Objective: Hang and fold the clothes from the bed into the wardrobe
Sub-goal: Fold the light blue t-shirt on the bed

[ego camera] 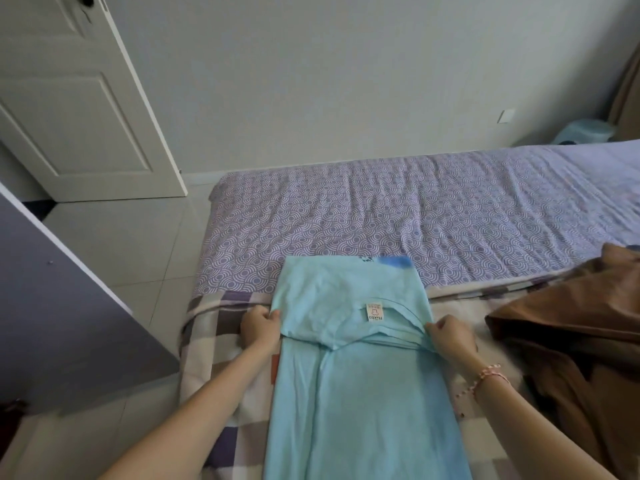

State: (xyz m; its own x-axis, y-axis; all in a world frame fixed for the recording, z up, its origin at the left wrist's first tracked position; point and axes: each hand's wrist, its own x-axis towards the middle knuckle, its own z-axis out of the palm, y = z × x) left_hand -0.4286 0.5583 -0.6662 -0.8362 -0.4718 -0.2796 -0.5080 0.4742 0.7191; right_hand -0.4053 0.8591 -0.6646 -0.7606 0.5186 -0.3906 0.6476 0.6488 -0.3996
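Note:
A light blue T-shirt [356, 393] lies lengthwise on the bed [381, 216], its sides folded in to a narrow strip. Its top part is folded back toward me, and a white neck label [375, 312] shows. My left hand [260, 326] pinches the left corner of that folded edge. My right hand [450, 332], with a bead bracelet on the wrist, pinches the right corner. A brown garment [571, 327] lies crumpled on the bed just right of my right hand.
The bed carries a purple patterned sheet and a checked cover [214, 327] at the near edge. A grey wardrobe door [69, 306] stands open at the left. A white room door [79, 109] and tiled floor [131, 244] lie beyond it.

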